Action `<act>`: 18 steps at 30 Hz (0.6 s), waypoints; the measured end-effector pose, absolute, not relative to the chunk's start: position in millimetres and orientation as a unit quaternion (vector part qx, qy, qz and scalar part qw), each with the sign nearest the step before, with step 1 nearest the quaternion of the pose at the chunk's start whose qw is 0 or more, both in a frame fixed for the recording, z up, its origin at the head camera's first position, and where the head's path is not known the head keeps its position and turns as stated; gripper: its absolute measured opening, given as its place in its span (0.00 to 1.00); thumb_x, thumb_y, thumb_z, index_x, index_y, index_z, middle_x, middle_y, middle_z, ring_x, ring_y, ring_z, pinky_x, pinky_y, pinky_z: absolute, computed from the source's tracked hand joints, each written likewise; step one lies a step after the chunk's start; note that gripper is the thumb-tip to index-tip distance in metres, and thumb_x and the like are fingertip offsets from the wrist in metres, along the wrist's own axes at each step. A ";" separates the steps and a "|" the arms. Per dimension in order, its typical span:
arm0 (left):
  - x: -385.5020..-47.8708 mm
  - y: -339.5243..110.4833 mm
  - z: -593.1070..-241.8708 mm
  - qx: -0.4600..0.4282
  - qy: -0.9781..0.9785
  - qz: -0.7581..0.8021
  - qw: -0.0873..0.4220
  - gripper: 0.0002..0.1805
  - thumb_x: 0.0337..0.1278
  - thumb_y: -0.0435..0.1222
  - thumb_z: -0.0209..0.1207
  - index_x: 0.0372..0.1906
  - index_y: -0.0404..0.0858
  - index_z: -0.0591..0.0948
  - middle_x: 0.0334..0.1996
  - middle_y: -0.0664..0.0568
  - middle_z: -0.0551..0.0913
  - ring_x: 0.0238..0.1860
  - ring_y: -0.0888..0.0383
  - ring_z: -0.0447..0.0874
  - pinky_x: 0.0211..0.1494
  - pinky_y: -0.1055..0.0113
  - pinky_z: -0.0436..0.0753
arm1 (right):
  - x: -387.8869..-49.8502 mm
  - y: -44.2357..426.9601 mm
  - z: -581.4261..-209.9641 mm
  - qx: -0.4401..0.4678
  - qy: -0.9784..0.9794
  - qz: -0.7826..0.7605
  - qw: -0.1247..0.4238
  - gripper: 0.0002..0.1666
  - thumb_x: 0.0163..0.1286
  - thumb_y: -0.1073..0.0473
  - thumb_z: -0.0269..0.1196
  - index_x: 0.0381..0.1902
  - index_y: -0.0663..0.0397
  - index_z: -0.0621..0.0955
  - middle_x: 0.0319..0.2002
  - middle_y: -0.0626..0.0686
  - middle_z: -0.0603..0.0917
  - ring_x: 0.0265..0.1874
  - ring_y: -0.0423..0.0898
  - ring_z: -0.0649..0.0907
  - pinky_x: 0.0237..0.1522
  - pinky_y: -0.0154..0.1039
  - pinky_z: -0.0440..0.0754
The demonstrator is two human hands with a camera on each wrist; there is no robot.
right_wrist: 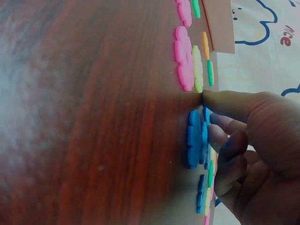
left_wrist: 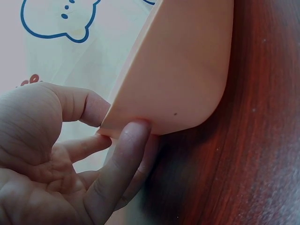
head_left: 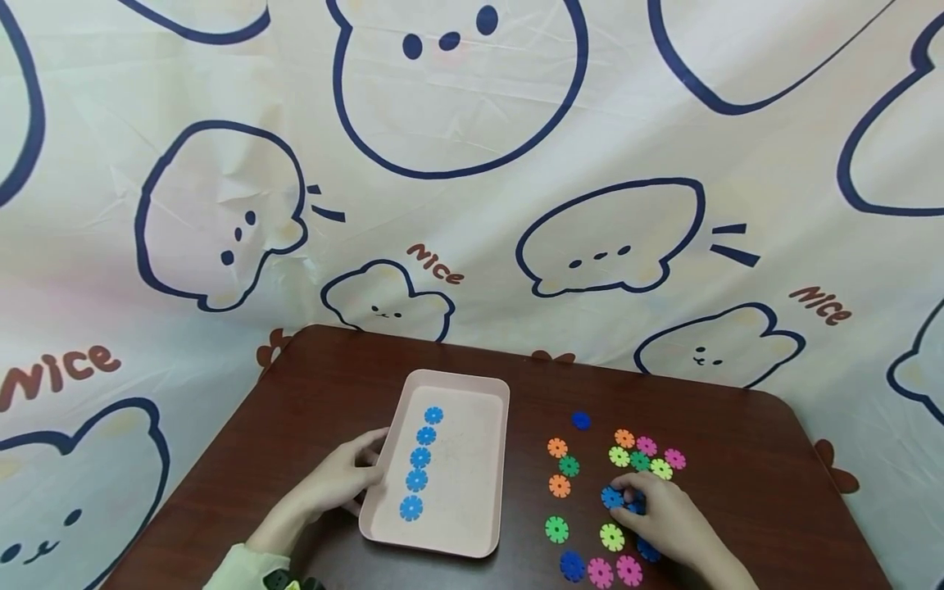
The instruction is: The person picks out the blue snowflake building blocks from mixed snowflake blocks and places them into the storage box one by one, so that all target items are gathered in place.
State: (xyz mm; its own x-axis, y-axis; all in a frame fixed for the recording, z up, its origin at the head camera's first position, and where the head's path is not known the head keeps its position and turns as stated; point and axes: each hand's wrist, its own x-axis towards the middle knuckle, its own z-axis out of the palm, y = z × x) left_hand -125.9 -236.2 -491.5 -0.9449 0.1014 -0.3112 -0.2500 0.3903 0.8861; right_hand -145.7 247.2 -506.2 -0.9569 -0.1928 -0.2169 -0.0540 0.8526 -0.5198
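Note:
My left hand [head_left: 342, 475] grips the left rim of a pale pink tray [head_left: 472, 459]; in the left wrist view its fingertips press against the tray's outer wall [left_wrist: 183, 70]. Inside, several light blue notched discs [head_left: 419, 457] form a column along the left side. Over the scattered discs, my right hand [head_left: 667, 516] has thumb and fingertips curled round a blue notched disc [head_left: 612, 497] at the tabletop. Other blue discs [right_wrist: 193, 139] lie under and beside that hand, partly hidden by it in the head view.
Right of the tray, loose discs lie on the brown table [head_left: 332, 385]: orange [head_left: 560, 486], green [head_left: 556, 529], yellow-green [head_left: 611, 537], pink [head_left: 601, 573] and dark blue [head_left: 571, 565]. A cloth [head_left: 457, 213] with cartoon drawings hangs behind the table.

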 end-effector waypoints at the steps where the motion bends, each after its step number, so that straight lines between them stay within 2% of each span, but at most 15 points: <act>1: -125.9 -236.2 -491.8 -0.045 0.818 0.551 0.160 0.38 0.63 0.31 0.62 0.78 0.36 0.65 0.45 0.40 0.78 0.32 0.50 0.85 0.22 0.51 0.86 | -146.0 246.7 -505.9 -0.063 0.953 -0.264 0.135 0.16 0.61 0.50 0.78 0.45 0.44 0.86 0.34 0.44 0.78 0.33 0.43 0.76 0.39 0.44 0.80; 7: -126.2 -235.6 -492.5 -0.046 0.819 0.551 0.156 0.37 0.63 0.30 0.61 0.78 0.36 0.66 0.45 0.41 0.78 0.32 0.50 0.85 0.22 0.51 0.86 | -148.1 245.6 -504.7 -0.058 0.950 -0.267 0.153 0.16 0.62 0.51 0.77 0.44 0.46 0.84 0.34 0.46 0.76 0.33 0.44 0.75 0.37 0.43 0.76; 18: -124.9 -236.3 -493.9 -0.041 0.817 0.554 0.155 0.38 0.63 0.30 0.61 0.78 0.35 0.65 0.44 0.40 0.78 0.31 0.49 0.85 0.22 0.50 0.86 | -150.9 245.8 -504.1 -0.064 0.949 -0.269 0.155 0.17 0.61 0.52 0.77 0.46 0.47 0.84 0.39 0.46 0.78 0.38 0.44 0.77 0.45 0.49 0.83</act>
